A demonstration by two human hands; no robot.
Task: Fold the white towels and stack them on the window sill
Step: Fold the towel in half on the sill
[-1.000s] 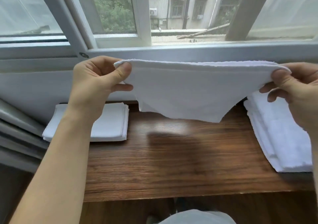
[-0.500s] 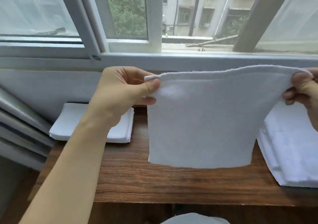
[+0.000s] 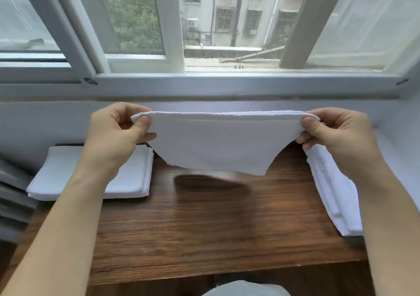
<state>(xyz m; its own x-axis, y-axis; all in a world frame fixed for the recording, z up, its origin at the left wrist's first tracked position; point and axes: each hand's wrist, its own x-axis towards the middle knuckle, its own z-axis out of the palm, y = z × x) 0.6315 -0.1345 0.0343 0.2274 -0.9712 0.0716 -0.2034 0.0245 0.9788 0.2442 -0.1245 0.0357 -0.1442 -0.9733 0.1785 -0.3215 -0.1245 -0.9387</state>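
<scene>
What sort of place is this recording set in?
Probably a room in a flat or guesthouse, several floors up. A person stands at a wooden sill under a sliding window that looks out on an apartment block and trees. White towels lie stacked left and right.

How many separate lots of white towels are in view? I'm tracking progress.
3: one towel held up by the left hand and right hand, a folded stack left, a pile right. Towels within piles can't be counted.
</scene>
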